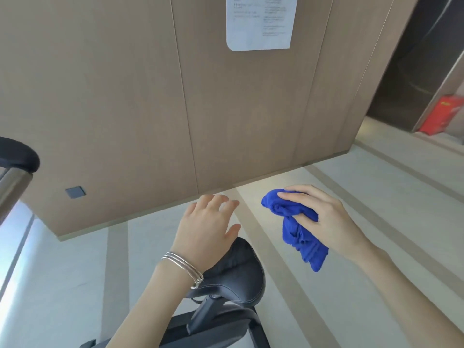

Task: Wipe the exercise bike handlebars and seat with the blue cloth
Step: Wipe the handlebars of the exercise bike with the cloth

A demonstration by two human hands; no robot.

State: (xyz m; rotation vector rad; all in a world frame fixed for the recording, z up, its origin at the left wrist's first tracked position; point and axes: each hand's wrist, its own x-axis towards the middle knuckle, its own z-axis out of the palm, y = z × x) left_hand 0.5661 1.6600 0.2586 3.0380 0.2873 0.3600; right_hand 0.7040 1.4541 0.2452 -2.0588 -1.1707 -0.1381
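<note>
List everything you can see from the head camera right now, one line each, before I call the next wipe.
blue cloth: one, blue, bunched in the right hand, hanging in the air right of the seat
seat: one, black, low centre, partly under the left wrist
handlebar end: one, black pad on a metal tube, left edge
paper notice: one, white, on the wood wall panel, text too small to read
red object: one, red, far right on the floor
bracelets: several thin, silver, left wrist
left hand: open, above the seat's nose
right hand: closed on the cloth
</note>
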